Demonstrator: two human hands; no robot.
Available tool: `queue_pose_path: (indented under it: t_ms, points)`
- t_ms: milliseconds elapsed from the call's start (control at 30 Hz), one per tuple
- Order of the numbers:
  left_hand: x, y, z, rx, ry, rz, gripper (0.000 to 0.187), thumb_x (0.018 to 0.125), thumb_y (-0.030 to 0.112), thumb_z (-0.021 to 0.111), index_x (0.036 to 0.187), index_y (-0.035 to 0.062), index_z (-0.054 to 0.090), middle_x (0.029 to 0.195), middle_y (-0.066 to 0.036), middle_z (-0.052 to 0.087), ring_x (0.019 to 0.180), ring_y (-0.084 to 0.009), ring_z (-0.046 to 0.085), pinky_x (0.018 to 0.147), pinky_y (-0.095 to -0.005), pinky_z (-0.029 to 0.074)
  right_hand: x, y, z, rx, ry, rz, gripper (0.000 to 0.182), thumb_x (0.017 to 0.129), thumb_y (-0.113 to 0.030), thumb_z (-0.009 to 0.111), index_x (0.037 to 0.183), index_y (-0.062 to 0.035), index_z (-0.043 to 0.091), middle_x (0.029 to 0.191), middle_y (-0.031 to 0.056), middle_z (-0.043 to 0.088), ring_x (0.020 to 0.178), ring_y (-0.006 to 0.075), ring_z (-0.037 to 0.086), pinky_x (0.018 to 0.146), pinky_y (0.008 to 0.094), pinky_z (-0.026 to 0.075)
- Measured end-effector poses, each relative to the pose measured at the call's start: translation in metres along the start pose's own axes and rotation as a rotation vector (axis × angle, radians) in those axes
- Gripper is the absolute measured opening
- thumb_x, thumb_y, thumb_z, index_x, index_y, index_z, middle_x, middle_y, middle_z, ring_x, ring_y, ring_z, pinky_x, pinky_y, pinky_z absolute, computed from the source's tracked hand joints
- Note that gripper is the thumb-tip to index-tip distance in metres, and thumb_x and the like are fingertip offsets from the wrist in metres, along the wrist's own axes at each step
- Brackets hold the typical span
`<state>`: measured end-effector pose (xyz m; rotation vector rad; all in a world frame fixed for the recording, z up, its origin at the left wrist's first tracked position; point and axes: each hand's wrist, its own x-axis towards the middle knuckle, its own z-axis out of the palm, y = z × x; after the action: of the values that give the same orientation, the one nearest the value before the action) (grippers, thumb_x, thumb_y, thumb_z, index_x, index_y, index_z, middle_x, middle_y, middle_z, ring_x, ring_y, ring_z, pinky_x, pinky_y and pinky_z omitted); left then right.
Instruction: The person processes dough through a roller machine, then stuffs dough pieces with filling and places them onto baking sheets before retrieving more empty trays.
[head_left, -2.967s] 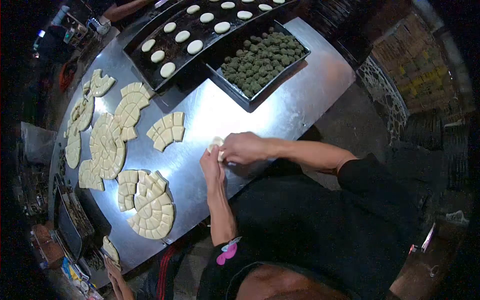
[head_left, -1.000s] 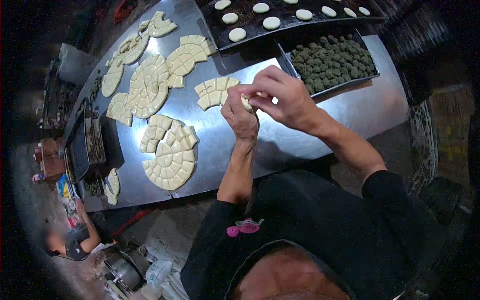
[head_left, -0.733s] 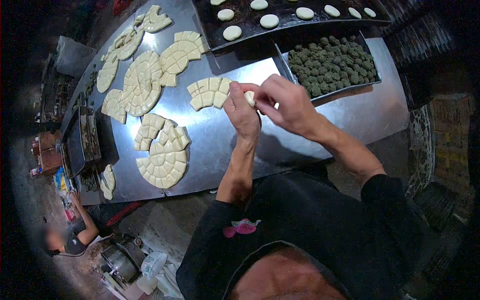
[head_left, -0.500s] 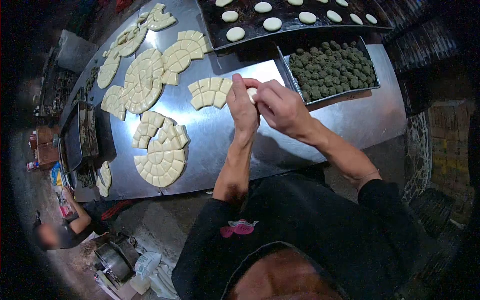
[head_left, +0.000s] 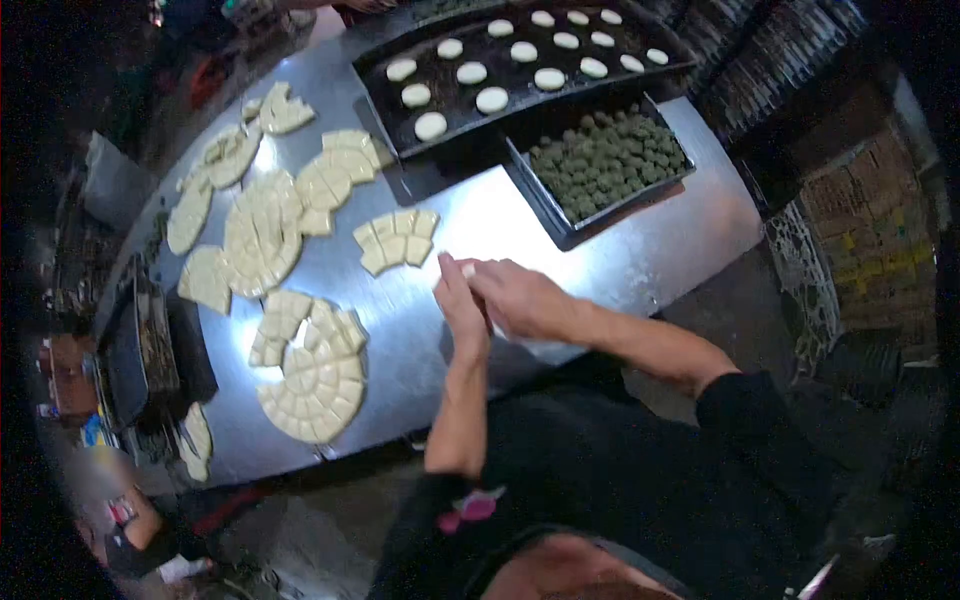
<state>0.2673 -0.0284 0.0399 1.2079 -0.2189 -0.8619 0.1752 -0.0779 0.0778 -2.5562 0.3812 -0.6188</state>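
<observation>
My left hand [head_left: 463, 312] and my right hand [head_left: 522, 298] are pressed together above the near side of the metal table. Between them is a small piece of pale dough [head_left: 468, 270]; only a sliver shows at the fingertips, and the rest is hidden. My left fingers point up and away, while the right fingers curl over toward the left palm. Just beyond my hands lies a curved slab of dough cut into blocks [head_left: 397, 240]. Further right stands a metal tray filled with dark green balls [head_left: 610, 160].
A large black baking tray [head_left: 455, 110] with several flattened dough rounds sits at the back. Cut dough slabs [head_left: 312, 395] cover much of the left side of the table [head_left: 600, 270]. A dark pan [head_left: 140, 345] stands at the left edge. Another person [head_left: 140, 530] is at lower left.
The view has tilted, showing more of the baking tray. My hands have come nearer my body and closed further over the dough, which was more exposed before.
</observation>
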Motion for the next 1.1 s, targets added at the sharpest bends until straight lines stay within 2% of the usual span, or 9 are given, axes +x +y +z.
queue_pose_path:
  t_ms: [100, 133, 200, 267, 467, 533, 633, 767, 1100]
  points:
    - [-0.018, -0.043, -0.025, -0.112, -0.195, -0.242, 0.057, 0.096, 0.049, 0.032, 0.096, -0.0015, 0.058, 0.074, -0.005, 0.057, 0.063, -0.0116, 0.053, 0.055, -0.0243, 0.045, -0.033, -0.003, 0.0, -0.104, -0.112, -0.05, 0.035, 0.071, -0.006, 0.056, 0.104, 0.0024, 0.049, 0.107, 0.0185, 0.054, 0.09, 0.0328, 0.057, 0.072, 0.0392, 0.052]
    - [-0.034, -0.03, -0.022, -0.04, -0.219, -0.386, 0.051, 0.098, 0.042, 0.031, 0.104, -0.0013, 0.057, 0.098, -0.011, 0.058, 0.089, -0.0157, 0.055, 0.08, -0.028, 0.044, -0.047, 0.005, 0.006, -0.117, -0.128, -0.075, 0.033, 0.071, -0.006, 0.056, 0.102, 0.0023, 0.049, 0.105, 0.0175, 0.055, 0.089, 0.0319, 0.057, 0.072, 0.0386, 0.052]
    - [-0.025, -0.075, -0.059, 0.731, -0.448, 0.11, 0.043, 0.097, 0.036, 0.038, 0.11, -0.0014, 0.054, 0.104, -0.013, 0.057, 0.088, -0.0182, 0.057, 0.077, -0.0289, 0.046, -0.071, 0.008, 0.01, -0.118, -0.415, 0.094, 0.018, 0.076, -0.007, 0.051, 0.091, 0.0008, 0.053, 0.096, 0.0158, 0.054, 0.087, 0.0316, 0.056, 0.072, 0.038, 0.051]
    - [-0.04, -0.048, -0.072, 0.464, -0.357, -0.372, 0.037, 0.094, 0.03, 0.043, 0.115, -0.0008, 0.051, 0.108, -0.014, 0.058, 0.086, -0.0204, 0.06, 0.072, -0.0309, 0.05, -0.097, 0.022, 0.028, -0.239, -0.517, 0.103, 0.018, 0.078, -0.01, 0.05, 0.091, 0.0009, 0.053, 0.095, 0.0161, 0.053, 0.086, 0.0312, 0.055, 0.069, 0.0384, 0.051]
    - [-0.052, -0.034, -0.173, 0.276, -0.023, -0.186, 0.035, 0.095, 0.024, 0.046, 0.115, -0.0045, 0.049, 0.106, -0.017, 0.059, 0.08, -0.0211, 0.064, 0.064, -0.0271, 0.052, -0.089, 0.019, 0.032, -0.434, -0.762, 0.284, 0.023, 0.074, -0.008, 0.057, 0.096, -0.0036, 0.058, 0.086, 0.0132, 0.059, 0.086, 0.0328, 0.054, 0.073, 0.0408, 0.048]
    - [-0.066, -0.025, -0.208, 0.293, 0.094, -0.176, 0.034, 0.095, 0.023, 0.045, 0.113, -0.0055, 0.05, 0.102, -0.019, 0.061, 0.078, -0.0219, 0.064, 0.064, -0.0281, 0.053, -0.066, 0.012, 0.023, -0.192, -0.631, 0.45, 0.027, 0.083, -0.017, 0.057, 0.107, -0.0062, 0.06, 0.09, 0.0137, 0.064, 0.088, 0.0333, 0.056, 0.077, 0.042, 0.046]
    - [-0.091, -0.01, -0.244, 0.304, 0.232, -0.144, 0.031, 0.095, 0.021, 0.044, 0.111, -0.0054, 0.051, 0.099, -0.019, 0.062, 0.075, -0.0228, 0.065, 0.063, -0.0275, 0.053, -0.042, 0.008, 0.036, -0.177, -0.172, 0.217, 0.043, 0.092, -0.04, 0.043, 0.123, -0.0114, 0.05, 0.12, 0.0121, 0.054, 0.118, 0.0306, 0.044, 0.102, 0.0487, 0.03]
    - [-0.113, 0.001, -0.266, 0.277, 0.425, -0.181, 0.03, 0.095, 0.018, 0.043, 0.111, -0.006, 0.051, 0.1, -0.019, 0.061, 0.079, -0.0221, 0.064, 0.067, -0.0276, 0.052, -0.076, 0.063, 0.111, -0.446, -0.245, 0.063, 0.052, 0.093, -0.045, 0.036, 0.134, -0.0146, 0.035, 0.141, 0.013, 0.029, 0.133, 0.0359, 0.02, 0.102, 0.0649, 0.017]
    - [-0.071, -0.014, -0.211, 0.252, 0.402, -0.211, 0.028, 0.092, 0.015, 0.049, 0.111, -0.0056, 0.051, 0.1, -0.017, 0.061, 0.081, -0.0203, 0.063, 0.068, -0.0276, 0.051, -0.063, 0.059, 0.106, -0.361, -0.306, 0.105, 0.053, 0.09, -0.045, 0.042, 0.133, -0.0152, 0.038, 0.138, 0.0166, 0.033, 0.131, 0.0364, 0.024, 0.103, 0.062, 0.015]
